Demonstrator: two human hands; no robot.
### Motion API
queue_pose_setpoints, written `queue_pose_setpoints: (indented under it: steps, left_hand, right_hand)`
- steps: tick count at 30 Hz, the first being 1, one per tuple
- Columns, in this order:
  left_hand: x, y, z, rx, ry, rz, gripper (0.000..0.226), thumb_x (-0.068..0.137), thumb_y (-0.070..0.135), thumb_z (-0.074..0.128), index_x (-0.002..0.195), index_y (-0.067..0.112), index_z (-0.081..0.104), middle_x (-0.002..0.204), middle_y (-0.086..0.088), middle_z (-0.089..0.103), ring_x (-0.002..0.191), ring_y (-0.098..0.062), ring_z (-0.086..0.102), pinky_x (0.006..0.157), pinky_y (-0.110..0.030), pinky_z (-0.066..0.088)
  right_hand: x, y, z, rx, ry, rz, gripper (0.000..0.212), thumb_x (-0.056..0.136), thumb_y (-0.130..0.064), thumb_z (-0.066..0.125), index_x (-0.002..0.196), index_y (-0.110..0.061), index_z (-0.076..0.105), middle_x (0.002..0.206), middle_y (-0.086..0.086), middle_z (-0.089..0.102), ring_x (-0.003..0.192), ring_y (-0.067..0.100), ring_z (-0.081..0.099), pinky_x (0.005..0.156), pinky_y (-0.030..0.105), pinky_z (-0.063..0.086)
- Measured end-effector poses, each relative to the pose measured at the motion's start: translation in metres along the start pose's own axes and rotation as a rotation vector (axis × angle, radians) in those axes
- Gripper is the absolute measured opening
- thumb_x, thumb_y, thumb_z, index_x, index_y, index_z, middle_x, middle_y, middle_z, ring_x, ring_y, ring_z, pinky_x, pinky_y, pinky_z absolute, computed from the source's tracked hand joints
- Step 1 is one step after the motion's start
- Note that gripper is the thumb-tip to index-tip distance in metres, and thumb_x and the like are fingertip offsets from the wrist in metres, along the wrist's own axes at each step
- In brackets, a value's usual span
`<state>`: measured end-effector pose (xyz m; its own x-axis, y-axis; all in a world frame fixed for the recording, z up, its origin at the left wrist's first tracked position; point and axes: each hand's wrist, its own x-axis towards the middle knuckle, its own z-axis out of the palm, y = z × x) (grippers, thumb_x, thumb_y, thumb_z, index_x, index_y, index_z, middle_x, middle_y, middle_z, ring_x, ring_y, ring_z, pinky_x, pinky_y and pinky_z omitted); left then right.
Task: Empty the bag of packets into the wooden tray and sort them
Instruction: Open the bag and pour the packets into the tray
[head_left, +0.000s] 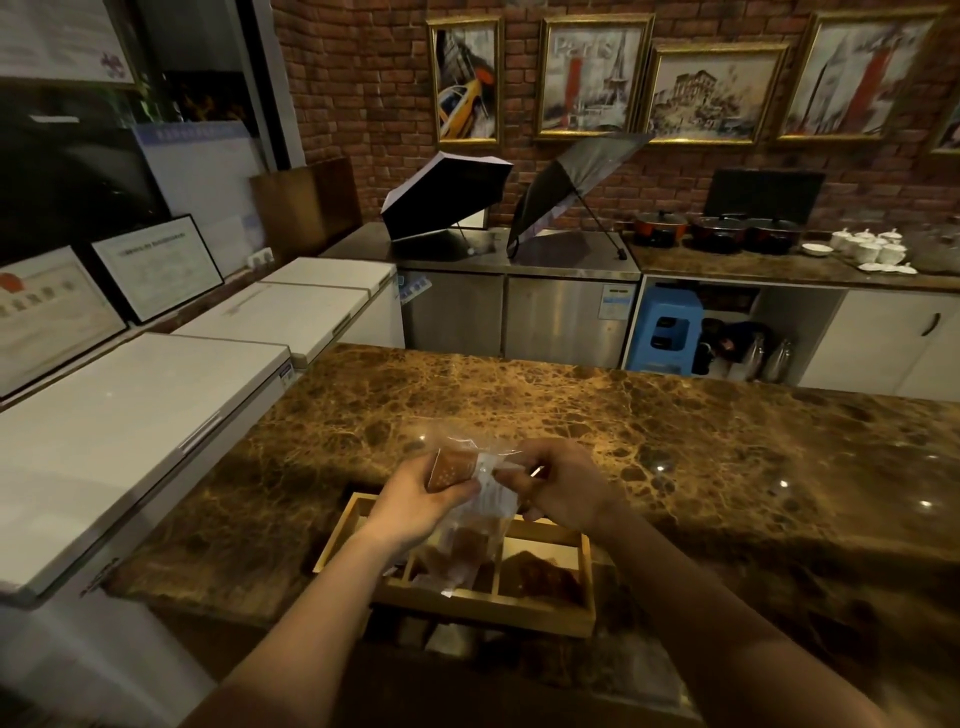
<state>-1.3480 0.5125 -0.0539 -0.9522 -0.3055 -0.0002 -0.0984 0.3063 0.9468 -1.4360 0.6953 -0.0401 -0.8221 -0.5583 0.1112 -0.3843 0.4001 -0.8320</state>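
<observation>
Both bare hands raised above a brown marble countertop (675, 441), holding a clear plastic bag of packets (480, 512) between them. Left hand (421, 493) closed around the bag's upper left part, thumb pressed on an orange-brown dotted packet (451, 467) inside the plastic. Right hand (563, 486) curled shut, pinching the bag's top edge on the right side. Bag hanging down from the two grips, its lower end over the middle compartment of a light wooden divided tray (584, 582); touching the tray or not, cannot tell. Tray resting on the countertop, directly beneath the hands, at the near edge. Dark reddish-brown packets (545, 577) lying in the tray's right compartment. More brownish packets visible through the lower plastic, blurred. Left compartment mostly hidden behind the left forearm.
</observation>
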Motion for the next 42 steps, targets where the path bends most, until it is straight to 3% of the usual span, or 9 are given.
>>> queue_pose_setpoints:
  steps: [5, 10, 15, 18, 22, 27, 30, 37, 42]
  left_hand:
    - [0.004, -0.005, 0.003, -0.032, 0.053, -0.025, 0.017, 0.085, 0.021, 0.08, 0.097, 0.031, 0.074, 0.1, 0.007, 0.078, 0.099, -0.013, 0.072, 0.095, -0.042, 0.056]
    - [0.008, 0.002, -0.002, -0.055, 0.026, -0.02, 0.017, 0.086, 0.021, 0.079, 0.099, 0.03, 0.074, 0.102, 0.006, 0.078, 0.102, -0.013, 0.071, 0.093, -0.035, 0.055]
    - [0.01, 0.016, -0.008, -0.04, 0.024, 0.051, 0.015, 0.087, 0.019, 0.077, 0.101, 0.025, 0.076, 0.097, 0.007, 0.078, 0.09, -0.006, 0.071, 0.084, -0.032, 0.055]
    - [0.01, 0.024, -0.01, -0.048, 0.024, 0.069, 0.014, 0.088, 0.02, 0.076, 0.102, 0.019, 0.077, 0.093, 0.007, 0.077, 0.087, -0.008, 0.07, 0.082, -0.031, 0.054]
    - [0.008, 0.017, -0.007, -0.012, 0.016, 0.052, 0.01, 0.088, 0.022, 0.076, 0.098, 0.02, 0.076, 0.095, -0.002, 0.079, 0.094, -0.023, 0.073, 0.087, -0.044, 0.058]
    - [0.012, 0.016, -0.006, -0.018, 0.026, 0.055, 0.009, 0.089, 0.021, 0.076, 0.093, 0.03, 0.075, 0.09, 0.004, 0.08, 0.091, -0.02, 0.076, 0.092, -0.053, 0.058]
    - [0.011, 0.014, -0.003, -0.025, 0.042, 0.047, 0.01, 0.088, 0.022, 0.076, 0.092, 0.032, 0.074, 0.09, 0.003, 0.08, 0.09, -0.021, 0.076, 0.093, -0.056, 0.056]
    - [0.02, 0.034, 0.0, -0.038, 0.061, 0.048, 0.016, 0.087, 0.027, 0.077, 0.102, 0.022, 0.075, 0.093, -0.002, 0.078, 0.091, -0.025, 0.074, 0.092, -0.056, 0.057]
    - [0.028, 0.052, 0.013, -0.091, 0.016, 0.078, 0.019, 0.086, 0.032, 0.077, 0.104, 0.028, 0.072, 0.1, 0.0, 0.079, 0.091, -0.024, 0.076, 0.089, -0.057, 0.059]
  right_hand:
    - [0.008, 0.004, 0.007, -0.077, 0.083, -0.047, 0.011, 0.09, -0.022, 0.075, 0.087, -0.012, 0.078, 0.087, 0.001, 0.076, 0.073, 0.013, 0.073, 0.062, 0.036, 0.064]
    - [0.011, -0.001, 0.0, -0.089, 0.065, -0.08, 0.01, 0.091, -0.025, 0.073, 0.085, -0.018, 0.077, 0.086, -0.004, 0.076, 0.08, 0.012, 0.072, 0.07, 0.043, 0.063]
    - [0.014, -0.008, -0.007, -0.071, 0.101, -0.119, 0.008, 0.092, -0.019, 0.072, 0.088, -0.019, 0.079, 0.089, -0.009, 0.077, 0.084, 0.006, 0.071, 0.079, 0.038, 0.062]
    - [0.015, -0.014, -0.011, 0.001, 0.1, -0.121, 0.008, 0.092, -0.014, 0.071, 0.09, -0.015, 0.079, 0.089, -0.007, 0.075, 0.085, 0.011, 0.073, 0.073, 0.043, 0.063]
    - [0.014, -0.011, -0.01, -0.038, 0.087, -0.121, 0.008, 0.093, -0.017, 0.07, 0.088, -0.018, 0.077, 0.09, -0.007, 0.073, 0.086, 0.012, 0.07, 0.07, 0.045, 0.062]
    - [0.014, -0.01, -0.006, -0.004, 0.106, -0.095, 0.007, 0.095, -0.022, 0.069, 0.091, -0.019, 0.074, 0.09, -0.003, 0.073, 0.079, 0.014, 0.072, 0.063, 0.045, 0.063]
    - [0.013, -0.007, -0.002, -0.021, 0.127, -0.089, 0.007, 0.094, -0.027, 0.069, 0.091, -0.022, 0.072, 0.089, -0.002, 0.073, 0.078, 0.016, 0.073, 0.066, 0.047, 0.063]
    - [0.013, -0.02, -0.019, 0.071, 0.178, -0.121, 0.011, 0.095, -0.025, 0.067, 0.097, -0.015, 0.071, 0.094, 0.008, 0.07, 0.079, 0.022, 0.073, 0.054, 0.041, 0.064]
    - [0.013, -0.026, -0.045, 0.032, 0.198, -0.092, 0.007, 0.096, -0.028, 0.067, 0.096, -0.023, 0.071, 0.094, 0.003, 0.071, 0.079, 0.018, 0.073, 0.057, 0.038, 0.064]
